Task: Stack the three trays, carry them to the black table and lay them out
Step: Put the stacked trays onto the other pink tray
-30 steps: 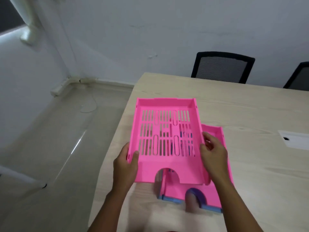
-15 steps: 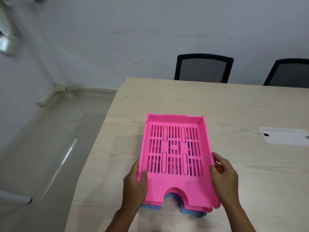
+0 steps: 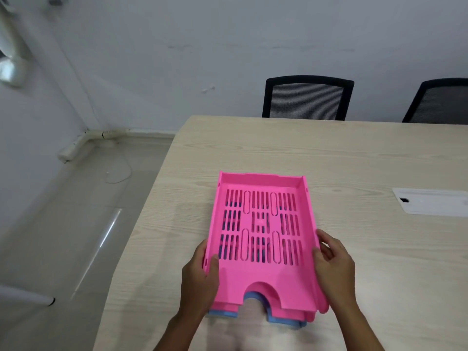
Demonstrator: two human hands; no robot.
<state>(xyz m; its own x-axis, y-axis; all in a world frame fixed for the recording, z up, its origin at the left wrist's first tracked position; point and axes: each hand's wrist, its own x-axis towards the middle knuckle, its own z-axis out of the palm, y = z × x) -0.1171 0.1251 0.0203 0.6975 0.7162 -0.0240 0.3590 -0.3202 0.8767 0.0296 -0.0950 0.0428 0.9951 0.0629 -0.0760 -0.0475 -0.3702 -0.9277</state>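
Head view: top slotted pink plastic tray (image 3: 263,239) now sits squared on the pink-and-blue stack, left hand (image 3: 200,277) and right hand (image 3: 331,264) clamping its sides; stacking looks finished.

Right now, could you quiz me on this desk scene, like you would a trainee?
1. True or false: the top pink tray lies on a black table.
2. What colour is the tray at the very bottom of the stack? A) green B) blue C) yellow
3. Which hands are on the stack's sides?

Key:
1. False. It lies on a light wooden table.
2. B. A blue tray peeks out under the pink ones.
3. Both: the left hand holds the left side, the right hand the right side.
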